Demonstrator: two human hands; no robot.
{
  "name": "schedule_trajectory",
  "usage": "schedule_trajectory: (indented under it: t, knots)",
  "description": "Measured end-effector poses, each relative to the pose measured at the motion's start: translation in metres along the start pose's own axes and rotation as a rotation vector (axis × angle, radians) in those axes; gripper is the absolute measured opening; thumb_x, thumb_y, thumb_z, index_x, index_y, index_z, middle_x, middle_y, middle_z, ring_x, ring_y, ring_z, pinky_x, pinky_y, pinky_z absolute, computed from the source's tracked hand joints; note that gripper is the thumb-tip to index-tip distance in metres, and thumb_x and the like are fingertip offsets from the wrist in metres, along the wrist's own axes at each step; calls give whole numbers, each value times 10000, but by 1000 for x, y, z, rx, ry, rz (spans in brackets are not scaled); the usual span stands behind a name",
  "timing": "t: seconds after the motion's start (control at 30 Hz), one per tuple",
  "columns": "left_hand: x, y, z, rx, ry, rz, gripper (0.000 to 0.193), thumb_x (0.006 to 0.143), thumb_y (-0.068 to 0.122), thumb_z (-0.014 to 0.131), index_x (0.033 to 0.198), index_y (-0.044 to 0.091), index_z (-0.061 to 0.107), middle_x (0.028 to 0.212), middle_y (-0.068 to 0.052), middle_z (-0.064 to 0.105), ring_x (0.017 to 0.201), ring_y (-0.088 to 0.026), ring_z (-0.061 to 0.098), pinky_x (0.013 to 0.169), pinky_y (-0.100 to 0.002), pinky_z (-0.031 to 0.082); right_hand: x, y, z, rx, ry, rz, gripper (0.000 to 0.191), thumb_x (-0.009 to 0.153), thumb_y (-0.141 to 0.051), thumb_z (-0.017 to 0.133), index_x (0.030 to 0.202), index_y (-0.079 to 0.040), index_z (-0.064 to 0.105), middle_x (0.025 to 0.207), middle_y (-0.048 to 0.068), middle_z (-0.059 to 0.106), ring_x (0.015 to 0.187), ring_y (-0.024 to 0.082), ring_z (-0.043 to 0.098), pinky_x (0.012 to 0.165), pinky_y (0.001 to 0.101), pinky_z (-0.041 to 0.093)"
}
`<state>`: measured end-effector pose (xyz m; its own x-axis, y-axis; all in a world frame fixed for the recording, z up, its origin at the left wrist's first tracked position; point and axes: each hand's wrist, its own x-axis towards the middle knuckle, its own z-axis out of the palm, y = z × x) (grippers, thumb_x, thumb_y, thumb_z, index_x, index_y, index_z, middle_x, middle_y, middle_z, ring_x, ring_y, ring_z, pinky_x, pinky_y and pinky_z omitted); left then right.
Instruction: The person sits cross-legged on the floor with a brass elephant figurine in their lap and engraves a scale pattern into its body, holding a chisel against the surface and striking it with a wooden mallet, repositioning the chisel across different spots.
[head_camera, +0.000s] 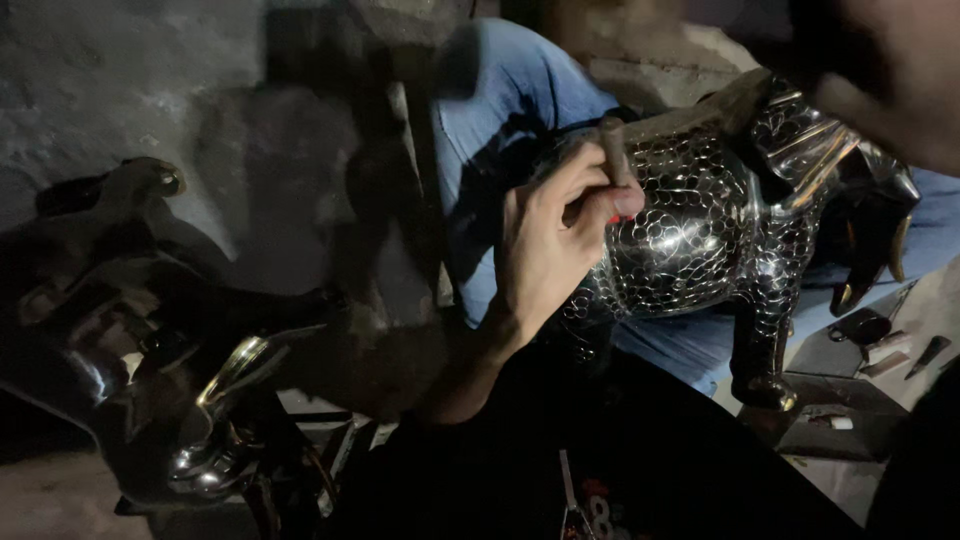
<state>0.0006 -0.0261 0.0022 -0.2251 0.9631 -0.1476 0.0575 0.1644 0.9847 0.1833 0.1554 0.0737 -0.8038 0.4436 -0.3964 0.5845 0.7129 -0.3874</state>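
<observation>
The metal elephant stands across the person's lap in blue jeans, with a second dark figure well apart at the left. The left hand grips a short tool against the elephant's back; the right hand is blurred, its grip unclear. A slip could scratch the patterned flank, and small tools crowd the floor beside its legs.

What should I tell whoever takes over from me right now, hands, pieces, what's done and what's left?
Left hand: gripping a short punch tool, tip against the back of the metal elephant figure.
Right hand: raised at top right, blurred; what it holds cannot be told.
The figure lies across the lap, its flank already covered in scale pattern.
Second dark figure sits at left.
Small tools lie at right.
What remains cannot be told.
</observation>
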Motion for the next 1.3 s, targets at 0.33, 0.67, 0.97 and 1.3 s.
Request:
schedule_trajectory:
  t: [0.33, 0.67, 0.97, 1.3]
  knots:
    - [-13, 14, 9, -147, 152, -136, 102, 949, -68, 659, 1031, -16, 627, 940, -90, 783, 880, -144, 781, 819, -251, 642, 15, -5, -2, -103, -19, -65, 578, 944, -132, 579, 1512, -61, 495, 1286, 132, 670, 1067, 208, 687, 912, 311, 568]
    - [-28, 10, 16, -142, 295, -105, 190, 996, 112, 753, 1065, -21, 636, 994, -91, 772, 907, -132, 755, 817, -238, 602, 27, -26, -16, -259, -4, -123, 634, 901, -140, 604, 1520, -75, 484, 1265, 123, 680, 1046, 202, 695, 895, 304, 575]
    - [-31, 8, 14, -187, 270, -130, 184, 977, 95, 762, 1049, -21, 638, 954, -84, 762, 859, -107, 720, 781, -221, 569, 23, -26, -5, -363, 23, -163, 685, 862, -147, 626, 1527, -88, 473, 1247, 115, 689, 1028, 197, 702, 880, 298, 581]
    - [-32, -2, 17, -215, 263, -60, 180, 989, 49, 746, 1077, -7, 600, 1022, -90, 773, 936, -113, 754, 855, -228, 609, 21, -25, -14, -365, 12, -158, 743, 819, -154, 651, 1535, -102, 461, 1226, 105, 698, 1008, 190, 710, 863, 292, 589]
